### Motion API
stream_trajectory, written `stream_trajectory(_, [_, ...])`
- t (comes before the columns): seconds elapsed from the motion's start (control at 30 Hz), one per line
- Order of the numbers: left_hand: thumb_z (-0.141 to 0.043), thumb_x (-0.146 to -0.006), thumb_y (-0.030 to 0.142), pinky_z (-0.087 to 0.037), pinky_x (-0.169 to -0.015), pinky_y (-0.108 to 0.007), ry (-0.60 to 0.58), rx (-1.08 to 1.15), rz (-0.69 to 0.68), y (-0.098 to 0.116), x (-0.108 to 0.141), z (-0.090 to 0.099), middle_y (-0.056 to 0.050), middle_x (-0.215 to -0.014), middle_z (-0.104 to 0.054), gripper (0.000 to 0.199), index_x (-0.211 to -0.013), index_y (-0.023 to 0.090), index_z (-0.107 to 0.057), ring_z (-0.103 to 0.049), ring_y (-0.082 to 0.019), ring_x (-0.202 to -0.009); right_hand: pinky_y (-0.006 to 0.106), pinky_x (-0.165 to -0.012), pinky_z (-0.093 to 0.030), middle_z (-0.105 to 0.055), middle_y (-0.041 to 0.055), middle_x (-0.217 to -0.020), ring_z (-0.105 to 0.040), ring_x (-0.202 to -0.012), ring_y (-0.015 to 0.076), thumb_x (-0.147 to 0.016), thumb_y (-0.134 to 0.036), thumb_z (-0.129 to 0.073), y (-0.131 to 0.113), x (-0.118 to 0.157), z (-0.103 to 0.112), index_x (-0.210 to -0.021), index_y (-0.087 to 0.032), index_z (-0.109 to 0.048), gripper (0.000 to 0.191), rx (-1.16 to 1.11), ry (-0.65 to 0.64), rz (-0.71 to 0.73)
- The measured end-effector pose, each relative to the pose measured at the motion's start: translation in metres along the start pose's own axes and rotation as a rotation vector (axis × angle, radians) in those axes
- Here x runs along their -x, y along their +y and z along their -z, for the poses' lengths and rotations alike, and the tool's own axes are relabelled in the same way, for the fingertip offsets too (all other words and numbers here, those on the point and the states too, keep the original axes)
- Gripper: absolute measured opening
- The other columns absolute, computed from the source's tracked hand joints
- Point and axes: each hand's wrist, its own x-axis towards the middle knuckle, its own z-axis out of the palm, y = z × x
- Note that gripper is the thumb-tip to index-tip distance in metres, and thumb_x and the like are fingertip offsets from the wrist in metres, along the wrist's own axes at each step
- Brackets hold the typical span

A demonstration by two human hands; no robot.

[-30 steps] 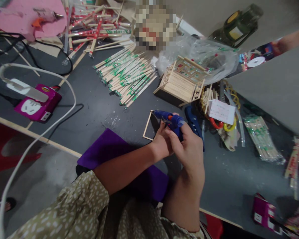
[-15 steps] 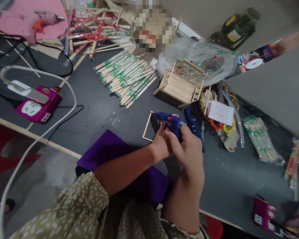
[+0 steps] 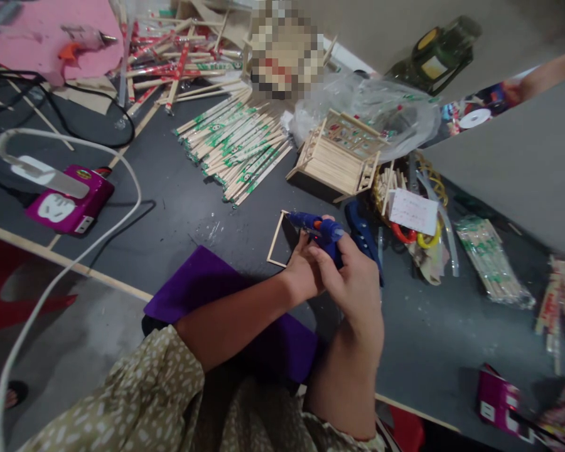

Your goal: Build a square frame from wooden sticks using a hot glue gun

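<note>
A blue glue gun (image 3: 327,233) is gripped in my right hand (image 3: 360,276). Its nozzle points left and meets the upper corner of a thin wooden stick frame (image 3: 275,238) lying on the dark table. My left hand (image 3: 305,269) is beside and partly under the glue gun, close to the frame's right part; its fingers are mostly hidden by the gun and my right hand, so what they hold does not show. Above and to the right stands a small wooden stick model (image 3: 332,160) with raised sides. Rows of green-wrapped chopsticks (image 3: 238,144) lie farther left.
A purple power strip (image 3: 70,198) with a white cable lies left. A second glue gun (image 3: 82,41) rests on pink material. Dark blue pliers-like object (image 3: 363,235), a basket with a paper note (image 3: 413,210), and wrapped chopsticks (image 3: 494,260) are right. Purple cloth (image 3: 193,282) lies below.
The whole view has shifted slightly, moving most things a little left in the picture. The glue gun's nozzle stays at the frame's corner, and both hands keep nearly the same pose.
</note>
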Motion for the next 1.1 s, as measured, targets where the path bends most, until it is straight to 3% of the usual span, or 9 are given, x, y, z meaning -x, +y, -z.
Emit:
stream_trajectory(0.33, [-0.035,-0.097,0.028,-0.029,-0.120,-0.048,-0.030,0.010,0.015,0.001,-0.001,0.006,-0.010,-0.158,-0.037,0.056,-0.152,0.016,-0.037,-0.027,-0.030,-0.148,0.037,-0.070,-0.051,-0.074,0.0119,-0.099,-0.068,-0.082,0.0273,-0.088,-0.044,-0.054,0.001,0.001,0.000,-0.125,-0.017,-0.065,0.047,-0.034,0.024,-0.007])
stream_trajectory(0.6, [-0.032,-0.099,0.029,-0.025,-0.122,-0.049,-0.136,0.001,0.017,0.001,-0.001,0.019,-0.012,-0.161,-0.028,0.057,-0.155,0.014,-0.029,-0.026,-0.030,-0.149,0.034,-0.069,-0.051,-0.073,0.0082,-0.094,-0.067,-0.079,0.0241,-0.088,-0.045,-0.056,0.002,0.000,0.001,-0.118,-0.020,-0.066,0.041,-0.105,0.029,-0.014])
stream_trajectory(0.77, [-0.032,-0.100,0.030,-0.024,-0.121,-0.053,-0.201,-0.005,0.025,0.003,-0.002,0.028,-0.013,-0.162,-0.027,0.057,-0.155,0.014,-0.028,-0.028,-0.028,-0.148,0.034,-0.067,-0.052,-0.073,0.0050,-0.089,-0.065,-0.074,0.0221,-0.087,-0.044,-0.061,0.002,0.004,0.014,-0.110,-0.021,-0.068,0.033,-0.189,0.032,-0.039])
stream_trajectory(0.9, [-0.029,-0.100,0.031,-0.025,-0.119,-0.055,-0.099,-0.023,0.019,0.002,-0.001,0.022,-0.015,-0.160,-0.031,0.057,-0.154,0.013,-0.030,-0.031,-0.029,-0.147,0.034,-0.067,-0.053,-0.073,0.0045,-0.083,-0.066,-0.073,0.0222,-0.087,-0.044,-0.062,0.003,0.008,0.030,-0.097,-0.021,-0.071,0.027,-0.319,-0.108,-0.031])
stream_trajectory(1.1, [-0.024,-0.100,0.032,-0.023,-0.119,-0.059,0.009,-0.047,0.032,0.003,0.000,0.007,-0.014,-0.155,-0.040,0.054,-0.149,0.016,-0.041,-0.034,-0.030,-0.145,0.029,-0.064,-0.052,-0.073,0.0037,-0.084,-0.065,-0.070,0.0204,-0.087,-0.046,-0.062,0.003,0.003,0.042,-0.099,-0.019,-0.071,0.031,-0.324,-0.310,0.009])
